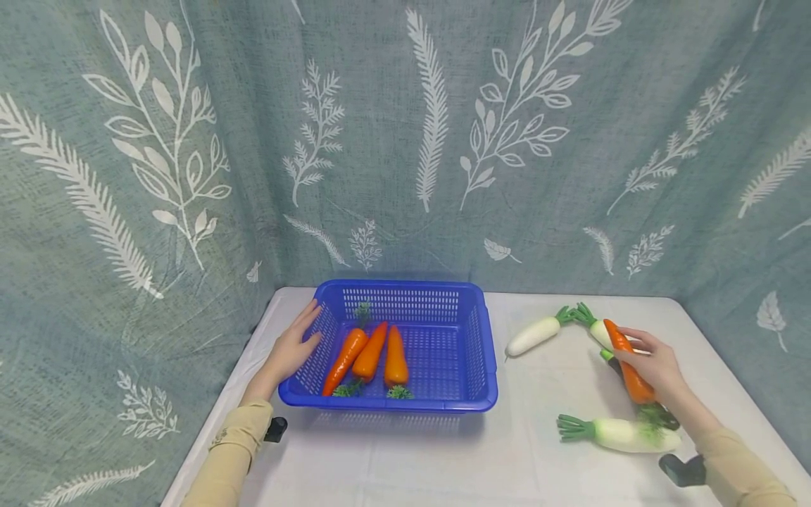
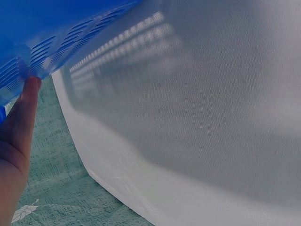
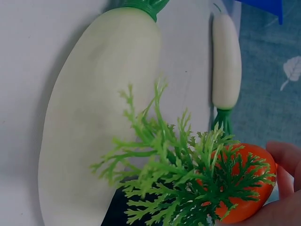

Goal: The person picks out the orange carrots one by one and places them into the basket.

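On the right of the table, my right hand [image 1: 655,362] grips an orange carrot [image 1: 636,380] by its side. In the right wrist view the carrot's green leafy top [image 3: 188,174] faces the camera. Beneath it lies a dark, long vegetable with a green end [image 1: 610,358], mostly hidden. My left hand [image 1: 293,352] rests against the left side of the blue basket [image 1: 412,405], its fingers nearly straight. The left wrist view has a fingertip touching the slotted wall [image 2: 61,49]. Inside the basket lie three carrots [image 1: 370,352], toward its left side.
A white radish [image 1: 534,336] lies to the right of the basket. Another radish [image 1: 598,332] is partly behind the held carrot. A larger radish [image 1: 633,435] lies nearer the front. A patterned green curtain [image 1: 393,141] hangs behind the white table [image 1: 443,465].
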`<state>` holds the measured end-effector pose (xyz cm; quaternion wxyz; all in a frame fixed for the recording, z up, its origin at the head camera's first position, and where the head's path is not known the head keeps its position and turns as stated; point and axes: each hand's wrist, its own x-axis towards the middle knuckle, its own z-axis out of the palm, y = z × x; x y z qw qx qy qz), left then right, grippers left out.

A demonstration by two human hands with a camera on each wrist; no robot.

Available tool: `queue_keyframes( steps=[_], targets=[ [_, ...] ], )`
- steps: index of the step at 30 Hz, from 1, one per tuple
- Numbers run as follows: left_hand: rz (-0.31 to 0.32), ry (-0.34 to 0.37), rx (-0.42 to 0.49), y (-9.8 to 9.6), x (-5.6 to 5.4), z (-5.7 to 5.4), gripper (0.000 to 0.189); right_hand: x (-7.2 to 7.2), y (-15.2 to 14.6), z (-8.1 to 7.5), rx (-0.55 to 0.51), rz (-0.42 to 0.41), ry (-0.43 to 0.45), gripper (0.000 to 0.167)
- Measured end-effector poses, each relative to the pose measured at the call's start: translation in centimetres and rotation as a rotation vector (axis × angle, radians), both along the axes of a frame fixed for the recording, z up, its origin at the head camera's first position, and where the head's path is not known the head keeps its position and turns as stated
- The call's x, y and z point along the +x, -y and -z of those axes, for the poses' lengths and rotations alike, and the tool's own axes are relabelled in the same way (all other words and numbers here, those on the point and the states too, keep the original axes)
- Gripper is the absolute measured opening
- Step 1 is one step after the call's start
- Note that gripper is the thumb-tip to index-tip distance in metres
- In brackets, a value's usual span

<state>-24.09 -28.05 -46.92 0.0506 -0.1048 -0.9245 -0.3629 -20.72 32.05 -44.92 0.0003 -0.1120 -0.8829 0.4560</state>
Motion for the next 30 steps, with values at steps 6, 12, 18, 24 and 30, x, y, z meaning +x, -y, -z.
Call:
queue_keyframes(
  steps=[6,12,18,24,30],
  targets=[
    [0.002,-0.009,0.002,-0.1,0.0,0.0,0.055,-0.2,0.7,0.1,-0.018,-0.018,-0.006,0.060],
    [0.001,-0.005,0.004,0.0,0.1,-0.1,0.055,-0.4,1.6,-0.1,-0.023,-0.033,-0.038,0.059],
    [0.000,-0.004,0.002,0.0,0.1,-0.1,0.055,-0.5,2.9,-0.6,-0.031,-0.076,-0.032,0.061],
    [0.001,0.001,-0.001,-0.1,0.1,-0.1,0.055,-0.6,4.4,-1.1,-0.067,-0.113,0.006,0.062],
    [0.000,-0.002,-0.005,-0.1,0.1,-0.1,0.055,-0.6,5.8,-1.4,-0.166,-0.140,0.015,0.063]
  ],
)
